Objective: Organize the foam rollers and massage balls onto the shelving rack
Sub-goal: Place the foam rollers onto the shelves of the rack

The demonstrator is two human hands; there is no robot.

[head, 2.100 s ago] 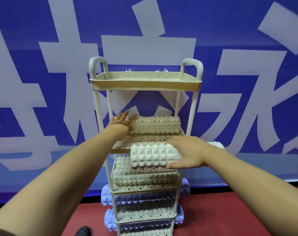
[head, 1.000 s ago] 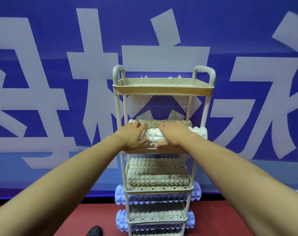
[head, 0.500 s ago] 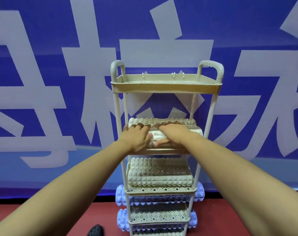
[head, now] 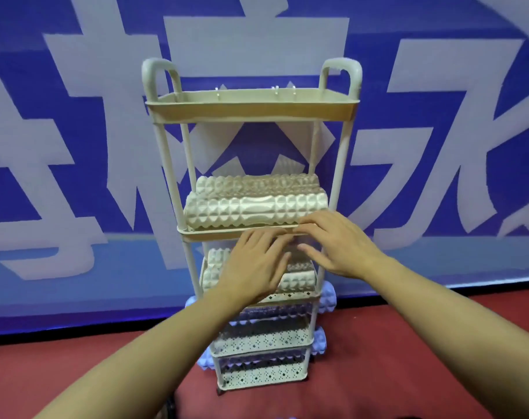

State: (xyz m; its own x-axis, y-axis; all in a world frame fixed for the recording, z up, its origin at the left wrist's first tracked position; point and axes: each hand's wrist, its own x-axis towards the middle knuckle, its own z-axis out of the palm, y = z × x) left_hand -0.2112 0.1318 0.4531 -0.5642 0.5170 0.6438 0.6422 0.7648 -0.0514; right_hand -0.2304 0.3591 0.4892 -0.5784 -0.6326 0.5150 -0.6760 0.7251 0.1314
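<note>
Squarely at the centre of the view stood the cream shelving rack [head: 251, 111], its top tray bare of rollers and flanked by two looped handles at 11 and 1 o'clock. On the second tier lay two cream foam rollers side by side, lengthwise across the shelf: the front roller [head: 255, 211] sat against the tray's front lip, and the back roller [head: 257, 183] touched it from behind. Directly below, at 6 o'clock from that pair, the third tier held more cream rollers [head: 299, 281], largely hidden by the hands. Lower again, lavender rollers [head: 329, 299] occupied the two bottom tiers, their knobbly ends sticking out past the rack's sides at 3 and 9 o'clock.

Both hands hovered in front of the rack, palms down, holding nothing. The left hand [head: 255, 267] had its fingers straight and loosely spread, pointing toward 1 o'clock, their tips near the front lip of the second tier. The right hand [head: 337, 241] lay just beside it at 3 o'clock, fingers likewise relaxed and extended toward 9 o'clock; whether its fingertips actually touched the lip could not be told.

Behind everything hung a blue banner [head: 75, 101] with large white characters, and red flooring [head: 378, 373] spread beneath the rack.
</note>
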